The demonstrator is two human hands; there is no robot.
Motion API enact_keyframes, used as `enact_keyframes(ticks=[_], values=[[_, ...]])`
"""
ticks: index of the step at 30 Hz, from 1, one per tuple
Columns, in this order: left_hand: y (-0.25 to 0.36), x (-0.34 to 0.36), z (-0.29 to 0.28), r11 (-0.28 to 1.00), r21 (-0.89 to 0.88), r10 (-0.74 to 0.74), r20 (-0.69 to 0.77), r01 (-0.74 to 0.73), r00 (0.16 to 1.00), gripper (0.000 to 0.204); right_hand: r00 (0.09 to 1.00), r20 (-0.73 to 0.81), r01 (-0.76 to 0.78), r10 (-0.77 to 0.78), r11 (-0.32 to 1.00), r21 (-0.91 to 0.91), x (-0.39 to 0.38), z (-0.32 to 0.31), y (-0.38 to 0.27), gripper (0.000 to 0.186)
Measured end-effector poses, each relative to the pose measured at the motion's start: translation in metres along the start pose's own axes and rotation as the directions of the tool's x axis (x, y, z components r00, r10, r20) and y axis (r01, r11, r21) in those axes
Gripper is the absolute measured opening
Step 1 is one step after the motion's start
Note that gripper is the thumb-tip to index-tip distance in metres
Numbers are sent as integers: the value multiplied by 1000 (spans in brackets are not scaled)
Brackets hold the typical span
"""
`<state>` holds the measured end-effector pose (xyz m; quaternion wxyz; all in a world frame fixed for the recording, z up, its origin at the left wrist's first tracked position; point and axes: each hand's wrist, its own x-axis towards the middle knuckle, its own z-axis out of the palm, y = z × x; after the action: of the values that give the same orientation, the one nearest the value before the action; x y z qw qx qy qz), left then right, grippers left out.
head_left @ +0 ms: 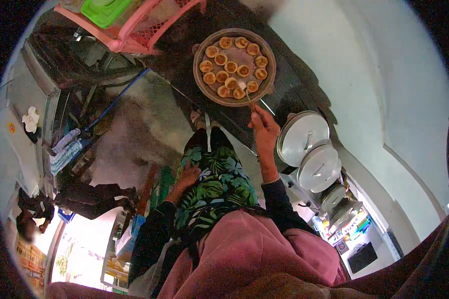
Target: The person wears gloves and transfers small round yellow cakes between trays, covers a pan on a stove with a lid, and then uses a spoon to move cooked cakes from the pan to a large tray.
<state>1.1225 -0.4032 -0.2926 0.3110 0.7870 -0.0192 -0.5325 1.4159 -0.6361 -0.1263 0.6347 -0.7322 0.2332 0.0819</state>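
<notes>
My right hand (pixel 265 124) is closed around the handle of a small spatula (pixel 248 94). Its pale blade (pixel 242 85) reaches over the near right part of a wide round brown pan (pixel 237 56), beside the small round cakes there. Several such cakes (pixel 230 67) lie spread over the pan, with golden to dark brown tops. My left hand (pixel 188 175) rests on the leaf-patterned cloth (pixel 204 192) over my legs, its fingers stretched out and nothing visible in them.
Right of the pan, round metal lids (pixel 304 137) lean in a row along a white wall (pixel 344 74). A pink plastic chair (pixel 134 35) with a green container (pixel 105 11) stands at far left. Another person (pixel 90 199) is at left, beyond a blue hose-like line (pixel 117 99).
</notes>
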Motion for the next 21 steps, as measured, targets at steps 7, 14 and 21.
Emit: enact_keyframes(ticks=[7,14,21], values=[[-17,17,28,995,95,-40,63,34,997,65,991,67,123,-118,990,-74,10,20,19,25],[4,6,5,999,-46,-20,38,22,999,67,904,36,364,-426,721,-590,13,38,18,22],[-11,19,51,886,453,211,-578,96,788,67,954,19,285,-298,892,-352,13,44,28,24]])
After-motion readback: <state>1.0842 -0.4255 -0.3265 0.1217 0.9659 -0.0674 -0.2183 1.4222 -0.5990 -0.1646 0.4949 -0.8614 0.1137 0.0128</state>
